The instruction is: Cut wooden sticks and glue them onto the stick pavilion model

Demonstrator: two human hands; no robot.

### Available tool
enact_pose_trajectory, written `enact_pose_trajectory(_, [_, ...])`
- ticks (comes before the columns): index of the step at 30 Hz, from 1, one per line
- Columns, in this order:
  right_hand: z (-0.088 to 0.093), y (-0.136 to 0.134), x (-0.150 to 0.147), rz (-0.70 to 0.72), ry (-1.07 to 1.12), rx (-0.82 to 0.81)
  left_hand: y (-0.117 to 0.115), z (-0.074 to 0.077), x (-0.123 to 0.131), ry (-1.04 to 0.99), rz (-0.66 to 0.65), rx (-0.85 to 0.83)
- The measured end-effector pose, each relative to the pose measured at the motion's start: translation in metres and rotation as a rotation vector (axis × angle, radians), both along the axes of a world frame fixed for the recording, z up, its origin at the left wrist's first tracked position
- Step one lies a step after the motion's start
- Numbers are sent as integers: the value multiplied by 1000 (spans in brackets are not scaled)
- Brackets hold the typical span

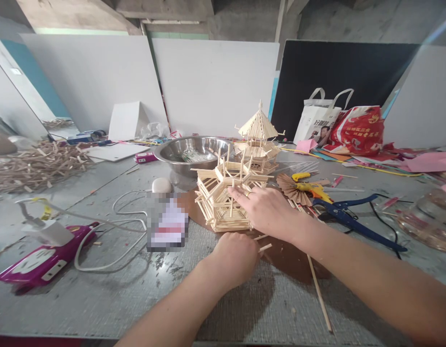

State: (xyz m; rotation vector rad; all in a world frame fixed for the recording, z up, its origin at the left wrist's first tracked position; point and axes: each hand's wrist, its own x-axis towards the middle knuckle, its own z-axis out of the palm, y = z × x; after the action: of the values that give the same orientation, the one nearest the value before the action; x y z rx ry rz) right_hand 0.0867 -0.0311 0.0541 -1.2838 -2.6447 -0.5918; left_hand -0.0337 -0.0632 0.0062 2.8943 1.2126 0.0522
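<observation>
A half-built pavilion model [223, 214] of pale wooden sticks stands in front of me, with a hexagonal ring and short upright posts on top. My right hand [268, 209] reaches over its right side. The index finger is stretched out and its tip touches a short stick by the ring; the thumb is hidden. Close below the model's front edge, my left hand [235, 258] is closed in a fist. Thin wooden sticks [265, 248] poke out of it to the right. Under the model lies a brown round board [190, 207].
Behind are a taller pagoda model [257, 127] and a steel bowl [167, 153]. At right lie a yellow glue gun [313, 189], blue-handled cutters [353, 222] and a glass jar [430, 219]. A purple power strip [35, 262], white cable [111, 265] and stick pile [38, 166] occupy the left.
</observation>
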Motion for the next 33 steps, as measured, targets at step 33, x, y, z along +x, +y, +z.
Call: enact_pose_trajectory(33, [-37,-26,79,1,1461,-677,12,3,4,-67,22,-64])
